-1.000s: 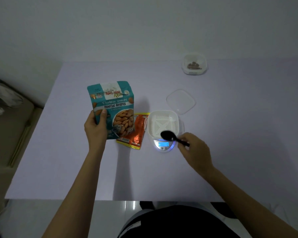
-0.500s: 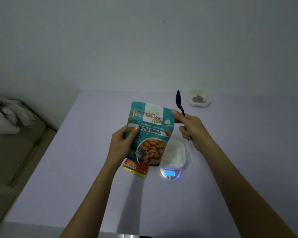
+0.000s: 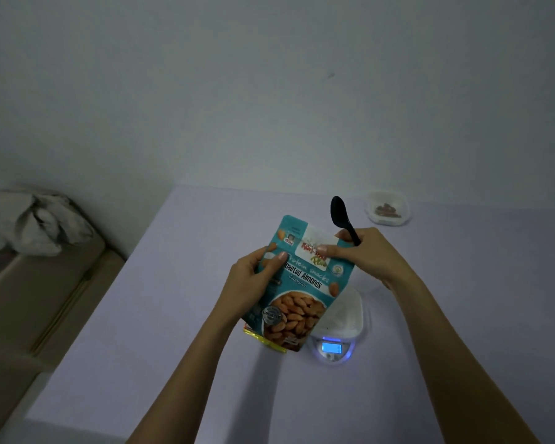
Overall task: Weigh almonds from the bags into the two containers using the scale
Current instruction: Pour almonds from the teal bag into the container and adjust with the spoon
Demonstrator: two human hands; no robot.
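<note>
Two hands hold the upright roasted-almond bag (image 3: 305, 283): left hand (image 3: 253, 283) gripping its left edge, right hand (image 3: 366, 254) pinching the top corner while clutching a black spoon (image 3: 338, 209).

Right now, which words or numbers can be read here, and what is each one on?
"oasted Almonds": teal bag, first letter hidden behind the left hand.
"Protein snacks": same bag, just above that, faint.
"UNSALTED": round seal on the bag.
"0", as it seems: lit display of the scale.
Too blurred to read: the brand logo and the small line under "Almonds".
</note>
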